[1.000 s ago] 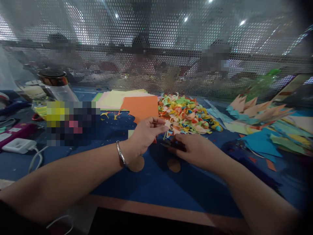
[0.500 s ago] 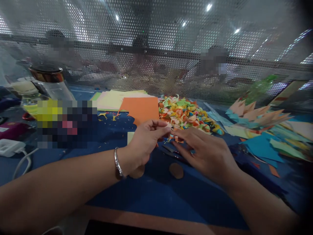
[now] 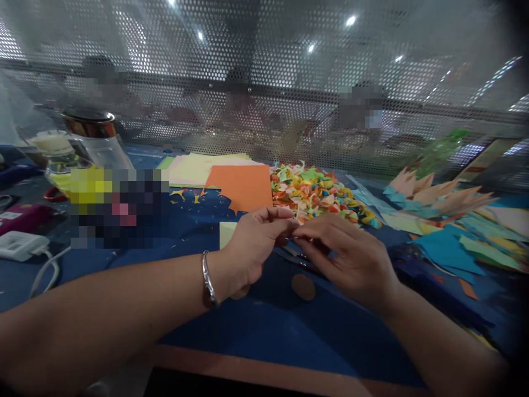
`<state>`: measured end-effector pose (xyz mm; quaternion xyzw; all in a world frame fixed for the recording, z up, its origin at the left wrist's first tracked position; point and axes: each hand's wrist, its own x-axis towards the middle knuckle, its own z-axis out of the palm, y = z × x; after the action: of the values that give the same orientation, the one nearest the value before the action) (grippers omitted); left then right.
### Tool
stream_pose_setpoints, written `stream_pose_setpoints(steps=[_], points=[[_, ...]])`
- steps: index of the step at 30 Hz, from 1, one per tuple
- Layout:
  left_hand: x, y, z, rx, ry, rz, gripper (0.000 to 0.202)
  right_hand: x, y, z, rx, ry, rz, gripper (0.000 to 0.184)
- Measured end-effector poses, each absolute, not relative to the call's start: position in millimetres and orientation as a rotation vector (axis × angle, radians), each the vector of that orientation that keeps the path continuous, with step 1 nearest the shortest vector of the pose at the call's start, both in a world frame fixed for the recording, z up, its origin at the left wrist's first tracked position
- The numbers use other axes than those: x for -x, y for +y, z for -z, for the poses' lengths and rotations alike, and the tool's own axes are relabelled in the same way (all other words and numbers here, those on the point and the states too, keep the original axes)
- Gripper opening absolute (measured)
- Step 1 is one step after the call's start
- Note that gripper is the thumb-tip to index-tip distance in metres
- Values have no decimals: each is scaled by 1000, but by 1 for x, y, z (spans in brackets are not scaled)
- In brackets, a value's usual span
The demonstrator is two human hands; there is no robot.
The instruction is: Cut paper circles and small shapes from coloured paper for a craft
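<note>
My left hand [image 3: 258, 242], with a silver bangle at the wrist, pinches a small pale piece of paper [image 3: 298, 216] between thumb and forefinger. My right hand [image 3: 351, 259] meets it from the other side, fingertips closed on the same piece. Most of the paper is hidden by the fingers. Dark-handled scissors [image 3: 294, 256] lie just under the fingertips, partly covered. A brown oval disc [image 3: 303, 287] rests on the blue table below. Behind the hands is a heap of small multicoloured folded papers [image 3: 318, 187].
Orange paper [image 3: 243, 184] with a cut edge overlaps pale yellow sheets [image 3: 206, 168]. Folded peach paper points [image 3: 425, 187] and blue sheets [image 3: 448, 245] lie at right. At left stand a lidded jar [image 3: 97, 140] and a white charger [image 3: 22, 245]. A perforated metal screen [image 3: 281, 116] closes the back.
Both hands have shifted slightly right in the picture, as has the table scene. The pale paper, star-like and more visible before, is now mostly covered by the fingertips.
</note>
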<state>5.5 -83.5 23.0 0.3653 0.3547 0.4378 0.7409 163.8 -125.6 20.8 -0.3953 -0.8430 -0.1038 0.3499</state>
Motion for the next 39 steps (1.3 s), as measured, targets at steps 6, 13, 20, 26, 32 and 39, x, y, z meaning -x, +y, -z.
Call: stream_pose_setpoints(steps=[6,13,20,26,32,39], points=[[-4,-80,-20,-903,759,-931,7,-166,-122,-19,1113,-1943,-22,5],[-4,-83,-19,-968,749,-861,7,-165,-117,-18,1181,-1696,-493,15],[-4,-84,-22,-961,778,-805,9,-165,-117,-23,1226,-1623,-582,21],[-3,-87,-24,-936,767,-789,12,-166,-117,-21,1258,-1609,-583,19],[-3,-89,-25,-946,761,-772,15,-167,-116,-19,1220,-1538,-647,24],[-2,-89,-17,-1170,744,-762,11,-165,-116,-23,1181,-1510,-694,24]])
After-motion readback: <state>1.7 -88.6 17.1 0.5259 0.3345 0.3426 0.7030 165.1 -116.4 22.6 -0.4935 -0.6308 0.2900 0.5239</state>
